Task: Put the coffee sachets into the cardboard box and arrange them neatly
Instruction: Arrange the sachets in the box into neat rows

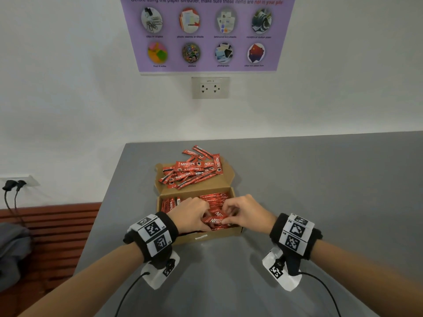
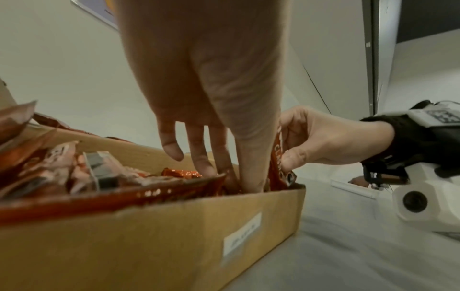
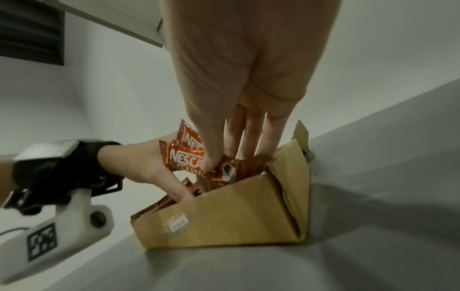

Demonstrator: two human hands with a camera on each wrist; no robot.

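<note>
The grey table [image 1: 297, 179] was smooth and matte, and on it stood the cardboard box [image 1: 212, 235], a shallow brown corrugated tray with its lid [image 1: 229, 177] folded flat behind. A loose heap of sachets [image 1: 192, 170] lay across that lid, thin red foil sticks pointing every way, a few spilling past it onto the table. Inside the box, more sachets [image 1: 215, 197] already stood in rows on edge, glossy and crinkled.

The left hand [image 1: 191, 213] reached into the near part of the box, fingers straight and pushed down among the packed sticks, seemingly holding them upright. The right hand [image 1: 242, 213] pinched a small bundle of sachets [image 1: 216, 220] between thumb and fingers, just above the near wall and close to the left hand.

To do this step well, I judge the bundle should be squared at its ends first, then slid down edge-on beside the left hand's fingers, which can keep the existing row from toppling. Foil is slippery and springy, so a loose pinch would probably let sticks fan out. The wrist views showed the near wall [image 2: 174, 236] soft-edged and slightly torn, so pressing hard against it seems unwise.
</note>
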